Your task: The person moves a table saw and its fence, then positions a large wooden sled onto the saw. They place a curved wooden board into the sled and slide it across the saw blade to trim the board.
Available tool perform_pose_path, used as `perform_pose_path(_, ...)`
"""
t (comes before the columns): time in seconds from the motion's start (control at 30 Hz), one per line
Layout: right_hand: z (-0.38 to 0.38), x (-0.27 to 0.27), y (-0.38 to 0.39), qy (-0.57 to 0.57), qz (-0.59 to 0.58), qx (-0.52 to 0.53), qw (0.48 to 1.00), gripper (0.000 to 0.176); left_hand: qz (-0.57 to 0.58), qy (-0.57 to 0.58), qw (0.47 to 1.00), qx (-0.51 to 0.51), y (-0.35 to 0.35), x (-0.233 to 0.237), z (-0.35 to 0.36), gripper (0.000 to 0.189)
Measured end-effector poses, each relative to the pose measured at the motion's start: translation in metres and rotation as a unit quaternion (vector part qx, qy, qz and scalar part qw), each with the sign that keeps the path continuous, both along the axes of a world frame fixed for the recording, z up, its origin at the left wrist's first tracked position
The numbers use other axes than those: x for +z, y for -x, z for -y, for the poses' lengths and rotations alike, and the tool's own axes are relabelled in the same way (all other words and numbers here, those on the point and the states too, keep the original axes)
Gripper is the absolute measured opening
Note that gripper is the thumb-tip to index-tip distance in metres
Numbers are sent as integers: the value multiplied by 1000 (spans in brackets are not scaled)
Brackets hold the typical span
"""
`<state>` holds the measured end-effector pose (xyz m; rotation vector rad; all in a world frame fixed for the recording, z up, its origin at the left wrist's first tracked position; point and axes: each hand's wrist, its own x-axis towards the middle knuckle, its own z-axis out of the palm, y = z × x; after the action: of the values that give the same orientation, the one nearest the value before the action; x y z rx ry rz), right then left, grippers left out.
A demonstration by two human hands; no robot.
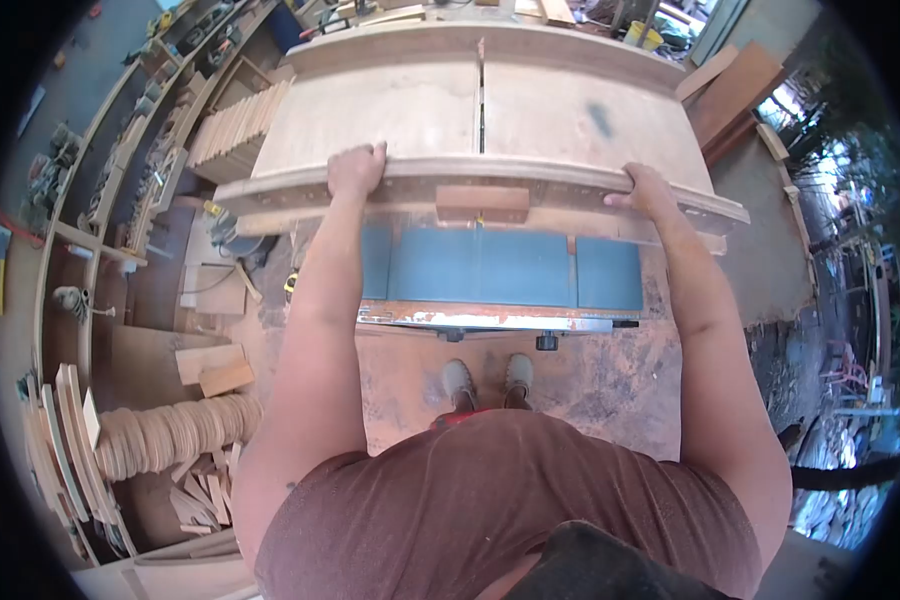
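Note:
A wide wooden sled lies flat on a blue table saw, with a saw slot running down its middle. My left hand grips the sled's near fence rail left of centre, fingers curled over its top. My right hand holds the same rail near its right end. A small wooden block is fixed on the rail between my hands. My feet stand on dusty floor just below the saw.
Stacks of thin cut wooden pieces sit left of the sled, and more fanned stacks lie on the floor at lower left. Shelves with tools line the left. Planks lean at the upper right.

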<state>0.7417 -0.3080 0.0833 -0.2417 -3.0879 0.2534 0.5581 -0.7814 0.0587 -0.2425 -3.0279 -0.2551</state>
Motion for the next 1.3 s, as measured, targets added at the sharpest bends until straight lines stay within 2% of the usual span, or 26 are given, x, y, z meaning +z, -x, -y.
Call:
perform_pose_path(0.2,32,-11,-117,12,-19,-2,1000,80,-4,-28,999,-32,-122,7,41,52)
perform_pose_path(0.37,65,4,-187,-3,-4,-2,1000,74,-2,-98,994,-53,-193,17,68,36)
perform_pose_path(0.4,67,6,-194,-4,3,13,1000,73,36,-252,966,-39,-203,20,65,29)
perform_pose_path(0.43,66,5,-195,-4,0,10,1000,73,76,-399,914,-23,-212,27,59,23)
perform_pose_path(0.5,63,2,-197,7,-9,30,999,70,65,-449,870,-194,-245,73,25,15)
perform_pose_path(0.57,63,8,-201,29,0,37,999,69,202,-560,708,-380,-287,125,-11,17)
perform_pose_path(0.6,61,11,-201,48,6,43,998,69,237,-597,583,-497,-309,150,-35,22)
perform_pose_path(0.63,57,10,-204,51,5,45,998,69,227,-576,463,-634,-323,176,-61,30)
perform_pose_path(0.7,46,5,-216,134,-100,132,977,65,280,-576,223,-735,-365,214,-116,34)
perform_pose_path(0.73,41,10,-226,134,-102,134,976,65,287,-596,183,-728,-390,225,-139,31)
perform_pose_path(0.8,27,20,-263,154,-148,184,960,61,294,-614,145,-718,-433,234,-185,29)
perform_pose_path(0.9,-34,3,-333,182,-197,177,947,53,283,-694,112,-652,-484,236,-257,30)
perform_pose_path(0.93,-57,-1,-365,185,-187,172,949,53,255,-723,147,-625,-498,240,-282,33)
perform_pose_path(1.0,-103,-21,-418,280,-174,83,940,50,240,-709,150,-645,-506,243,-334,30)
perform_pose_path(1.03,-124,-39,-444,288,-188,52,938,47,233,-703,152,-655,-510,246,-360,29)
perform_pose_path(1.1,-151,-53,-491,320,-181,-29,930,41,256,-471,117,-836,-505,246,-409,21)
perform_pose_path(1.13,-161,-50,-514,346,-155,-83,922,39,261,-405,181,-857,-495,239,-427,24)
perform_pose_path(1.2,-182,-50,-546,319,-185,-99,924,35,298,-333,425,-788,-477,212,-450,31)
perform_pose_path(1.27,-198,-58,-574,300,-209,-103,925,31,233,-234,646,-688,-438,174,-470,43)
perform_pose_path(1.3,-208,-65,-584,285,-218,-138,923,31,190,-139,757,-609,-415,152,-471,54)
